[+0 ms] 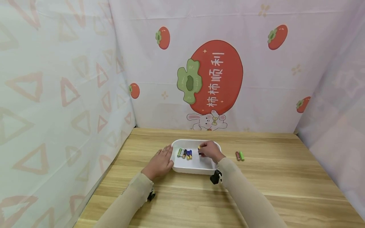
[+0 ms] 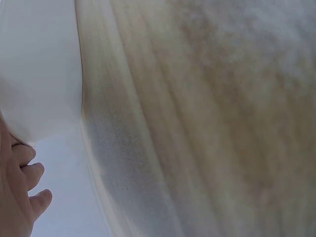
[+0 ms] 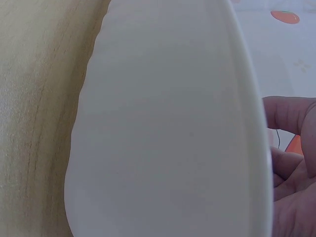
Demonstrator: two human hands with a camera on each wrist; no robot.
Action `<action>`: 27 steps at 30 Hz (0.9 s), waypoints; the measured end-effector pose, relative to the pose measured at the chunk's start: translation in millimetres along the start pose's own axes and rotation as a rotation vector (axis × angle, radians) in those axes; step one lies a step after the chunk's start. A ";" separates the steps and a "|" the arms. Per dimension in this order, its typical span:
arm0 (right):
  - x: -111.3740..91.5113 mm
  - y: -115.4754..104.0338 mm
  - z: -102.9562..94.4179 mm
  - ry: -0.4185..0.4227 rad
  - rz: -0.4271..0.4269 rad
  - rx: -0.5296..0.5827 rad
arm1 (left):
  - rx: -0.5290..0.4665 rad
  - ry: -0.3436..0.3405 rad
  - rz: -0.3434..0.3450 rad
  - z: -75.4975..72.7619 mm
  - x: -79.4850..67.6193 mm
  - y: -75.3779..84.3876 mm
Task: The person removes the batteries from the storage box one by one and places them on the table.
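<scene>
A white tray [image 1: 188,171] stands on the table in the head view. Side by side in its left part lie several batteries: a green one [image 1: 179,152], a black-and-copper one [image 1: 184,154] and blue-and-yellow ones [image 1: 190,154] among them. My left hand [image 1: 160,163] rests against the tray's left wall with straight fingers; the left wrist view shows its fingertips [image 2: 41,202] at the tray. Over the tray's inside, my right hand [image 1: 210,150] pinches a dark battery with a yellow end [image 1: 199,148], partly hidden by the fingers. In the right wrist view the tray wall covers most of that hand [image 3: 296,168].
To the right of the tray, a red battery [image 1: 238,156] and a bright green battery [image 1: 241,155] lie together on the wooden table [image 1: 273,177]. Patterned cloth walls [image 1: 148,117] rise behind the table and at both sides.
</scene>
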State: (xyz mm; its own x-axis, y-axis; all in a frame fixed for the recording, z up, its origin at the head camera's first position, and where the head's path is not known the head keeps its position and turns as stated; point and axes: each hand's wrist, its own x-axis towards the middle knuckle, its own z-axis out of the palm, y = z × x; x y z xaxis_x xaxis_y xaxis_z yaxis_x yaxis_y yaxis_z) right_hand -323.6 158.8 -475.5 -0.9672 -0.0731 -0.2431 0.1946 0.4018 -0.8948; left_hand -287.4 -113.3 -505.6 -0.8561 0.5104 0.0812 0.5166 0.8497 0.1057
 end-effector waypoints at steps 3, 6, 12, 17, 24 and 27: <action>0.6 -0.6 -2.3 0.001 0.012 0.018 | 0.004 -0.002 -0.008 1.2 1.1 -1.0; 1.9 1.2 -3.4 0.001 0.011 0.026 | 0.007 -0.009 -0.017 1.6 1.4 -1.2; 0.9 2.5 -6.6 0.002 0.006 0.029 | 0.002 -0.011 -0.015 1.0 1.5 -0.5; -2.4 1.4 -10.6 0.007 0.012 0.048 | -0.005 -0.021 -0.016 0.0 1.2 -0.1; -3.5 2.2 -14.7 0.000 0.008 0.062 | 0.002 0.002 0.003 -0.4 0.2 -0.4; -3.0 2.8 -16.9 0.001 0.011 0.067 | 0.006 -0.002 0.003 -0.8 0.3 -0.2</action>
State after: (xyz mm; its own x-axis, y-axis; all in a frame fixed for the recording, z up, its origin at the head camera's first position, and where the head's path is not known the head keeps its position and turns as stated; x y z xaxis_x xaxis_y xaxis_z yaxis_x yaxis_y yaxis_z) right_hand -322.9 175.5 -470.9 -0.9651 -0.0676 -0.2529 0.2159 0.3405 -0.9151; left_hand -287.8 -113.5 -504.8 -0.8545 0.5133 0.0796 0.5191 0.8488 0.0998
